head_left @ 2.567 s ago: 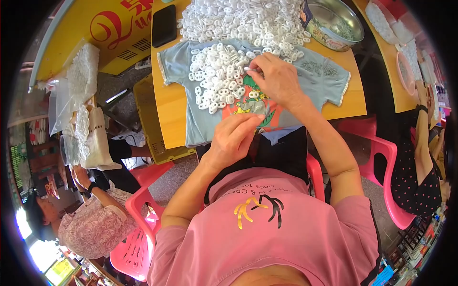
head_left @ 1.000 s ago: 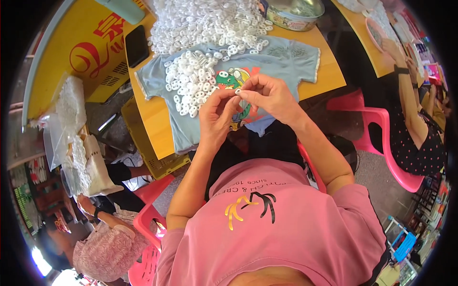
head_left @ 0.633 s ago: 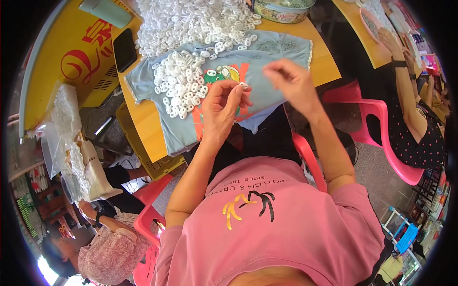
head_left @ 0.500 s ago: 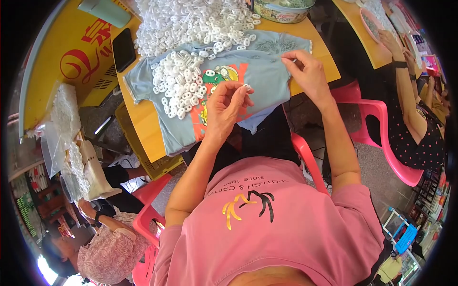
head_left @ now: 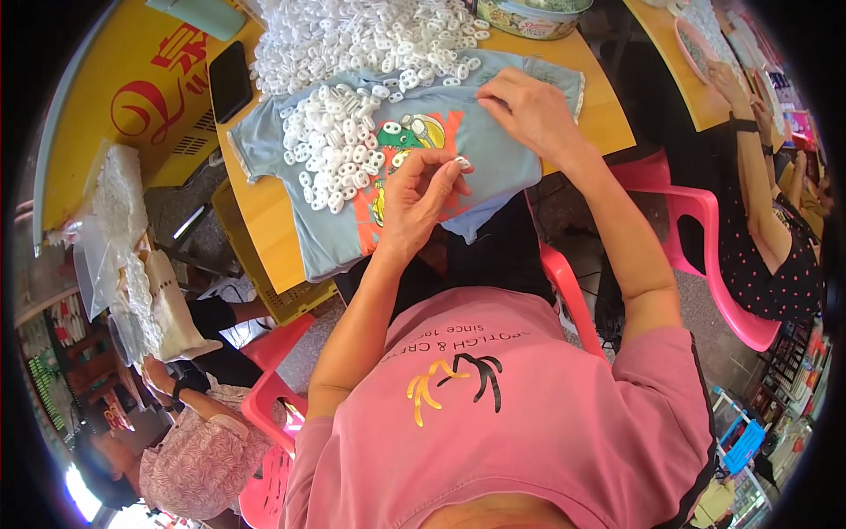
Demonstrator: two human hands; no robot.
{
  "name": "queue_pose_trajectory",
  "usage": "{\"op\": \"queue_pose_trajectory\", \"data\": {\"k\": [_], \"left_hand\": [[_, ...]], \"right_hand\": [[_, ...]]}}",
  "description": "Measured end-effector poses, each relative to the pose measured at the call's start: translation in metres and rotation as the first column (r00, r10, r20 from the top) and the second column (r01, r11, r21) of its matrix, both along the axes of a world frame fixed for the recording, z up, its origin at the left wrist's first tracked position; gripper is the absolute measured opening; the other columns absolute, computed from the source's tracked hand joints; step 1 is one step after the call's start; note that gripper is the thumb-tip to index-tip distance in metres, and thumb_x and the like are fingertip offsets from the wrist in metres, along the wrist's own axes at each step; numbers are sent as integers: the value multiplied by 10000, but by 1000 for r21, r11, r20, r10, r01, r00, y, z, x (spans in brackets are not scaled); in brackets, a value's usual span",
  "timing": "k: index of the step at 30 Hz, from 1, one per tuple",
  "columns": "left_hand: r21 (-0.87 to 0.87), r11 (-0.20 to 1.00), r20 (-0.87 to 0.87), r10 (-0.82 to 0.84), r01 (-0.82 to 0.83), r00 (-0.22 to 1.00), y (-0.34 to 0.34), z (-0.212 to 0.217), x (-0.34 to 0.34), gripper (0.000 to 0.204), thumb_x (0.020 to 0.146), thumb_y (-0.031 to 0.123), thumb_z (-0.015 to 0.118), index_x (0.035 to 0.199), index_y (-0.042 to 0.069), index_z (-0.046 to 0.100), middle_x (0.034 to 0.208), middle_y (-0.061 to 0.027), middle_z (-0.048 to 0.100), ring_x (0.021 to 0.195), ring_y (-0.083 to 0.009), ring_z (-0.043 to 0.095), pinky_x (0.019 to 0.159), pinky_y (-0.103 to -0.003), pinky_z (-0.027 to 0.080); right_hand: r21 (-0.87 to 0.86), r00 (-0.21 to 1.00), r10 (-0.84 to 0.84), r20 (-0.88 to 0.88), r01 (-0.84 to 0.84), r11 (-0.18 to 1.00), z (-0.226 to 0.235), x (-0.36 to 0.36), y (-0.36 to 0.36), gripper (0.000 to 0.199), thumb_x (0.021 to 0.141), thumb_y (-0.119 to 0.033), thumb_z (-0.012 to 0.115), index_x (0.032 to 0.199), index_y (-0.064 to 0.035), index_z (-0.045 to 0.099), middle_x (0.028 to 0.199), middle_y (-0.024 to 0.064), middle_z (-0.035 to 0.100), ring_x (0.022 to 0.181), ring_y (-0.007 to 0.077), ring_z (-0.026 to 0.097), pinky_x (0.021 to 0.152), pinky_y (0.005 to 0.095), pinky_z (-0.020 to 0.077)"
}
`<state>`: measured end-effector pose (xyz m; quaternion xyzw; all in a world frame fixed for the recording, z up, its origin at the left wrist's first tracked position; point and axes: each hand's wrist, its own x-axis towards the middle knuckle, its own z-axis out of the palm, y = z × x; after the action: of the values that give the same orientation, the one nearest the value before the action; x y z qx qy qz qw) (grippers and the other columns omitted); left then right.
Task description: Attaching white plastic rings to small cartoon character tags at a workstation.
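My left hand (head_left: 416,201) is closed in a pinch over the middle of a grey-blue T-shirt (head_left: 322,238) spread on the table. Between its thumb and fingertips is a small white plastic piece (head_left: 463,163). My right hand (head_left: 533,115) hovers over the shirt's far right part, its fingers bent and pressed together; whatever they hold is too small to make out. Partly behind it lies a thin spread of small dark grey bits (head_left: 548,74). Left of my hands a heap of white two-holed plastic pieces (head_left: 330,141) rests on the shirt, beside its printed green and orange picture.
A larger mound of white pieces (head_left: 352,40) covers the table's far side. Near it are a round tin (head_left: 533,19), a black phone (head_left: 230,81) and a green cup (head_left: 201,16). Pink chairs (head_left: 718,264) stand around. Other people sit at left and right.
My right hand has moved left across the shirt, from the right edge of the dark bits toward my left hand. My left hand stays nearly still, holding the white piece.
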<state>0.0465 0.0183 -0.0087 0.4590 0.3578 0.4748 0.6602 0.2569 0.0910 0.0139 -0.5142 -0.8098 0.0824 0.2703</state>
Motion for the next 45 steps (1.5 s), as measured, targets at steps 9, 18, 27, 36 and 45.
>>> {"op": "queue_pose_trajectory", "data": {"k": [9,18,27,36,45], "left_hand": [[45,999,-55,-4,6,998,-1,0,0,119,965,123,592,1009,12,600,913,-28,673,732,-68,615,579,-200,460],[18,1000,-37,-16,17,999,-2,2,0,125,964,133,593,1001,14,605,901,-25,674,721,-65,611,567,-202,456],[51,999,-60,-14,17,998,-2,1,-1,135,962,135,596,992,4,602,882,-27,676,713,-68,611,575,-207,460],[-11,1000,42,1,-1,999,1,-1,-4,137,974,156,581,1000,22,589,911,-37,671,741,-79,615,607,-213,472],[-1,1000,153,12,-12,988,3,-2,-6,141,975,142,576,1017,7,576,940,-76,664,752,-114,619,676,-247,489]], "right_hand": [[-46,987,-73,144,81,996,2,-7,1,115,865,-168,639,899,-59,634,909,72,626,834,298,634,702,407,500],[-13,995,-12,102,13,1000,7,-11,0,121,859,-166,645,917,-59,636,922,79,623,835,303,634,706,402,499],[-186,967,36,252,12,983,15,-18,21,134,856,-182,635,891,-52,628,906,92,631,857,313,626,735,420,485],[-177,899,180,400,-117,977,20,-19,38,103,817,-150,593,819,-47,583,831,108,615,832,322,613,701,436,473],[-170,994,55,96,-38,985,28,0,13,165,873,-184,608,911,-24,612,811,105,632,711,259,591,648,380,462]]}}
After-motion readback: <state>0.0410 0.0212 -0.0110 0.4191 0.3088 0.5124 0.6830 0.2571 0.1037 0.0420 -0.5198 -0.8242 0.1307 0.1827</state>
